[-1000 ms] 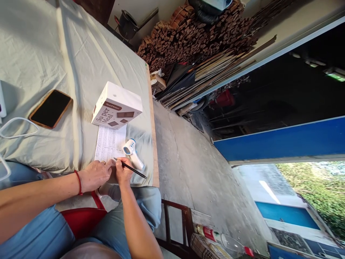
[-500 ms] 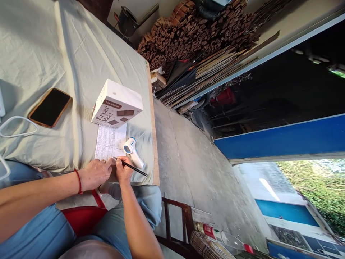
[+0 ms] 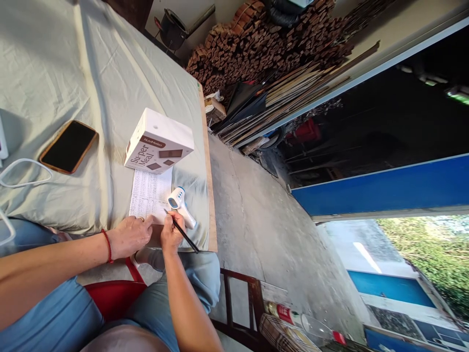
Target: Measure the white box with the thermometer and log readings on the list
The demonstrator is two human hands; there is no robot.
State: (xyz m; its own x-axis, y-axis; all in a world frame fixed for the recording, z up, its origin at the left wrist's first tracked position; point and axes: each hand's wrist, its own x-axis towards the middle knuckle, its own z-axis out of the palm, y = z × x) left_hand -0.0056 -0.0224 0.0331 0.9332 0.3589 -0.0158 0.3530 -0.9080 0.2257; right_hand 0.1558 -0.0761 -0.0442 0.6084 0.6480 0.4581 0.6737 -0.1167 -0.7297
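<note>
My right hand (image 3: 171,233) is closed round a black pen (image 3: 188,239), its tip at the right edge of a sheet of paper (image 3: 148,193) covered in handwriting or print. My left hand (image 3: 134,235) lies on the paper's near edge, index finger stretched toward the right hand, a ring on one finger. Just beyond the right hand a white and blue infrared thermometer (image 3: 179,201) rests on the cloth. The white "Super Meal" box (image 3: 161,139) stands on the paper's far end and covers part of it.
A phone (image 3: 69,146) in a brown-edged case and a white cable (image 3: 27,185) lie on the cloth-covered table (image 3: 120,73) at left. The table's wooden edge (image 3: 211,215) runs along the right. Beyond are stacked firewood (image 3: 234,58), a dark wooden chair (image 3: 252,298) and bottles (image 3: 282,313).
My right hand has shifted slightly right with the pen, moving away from the left fingertips; the pen now tilts more steeply. My left hand stays nearly still.
</note>
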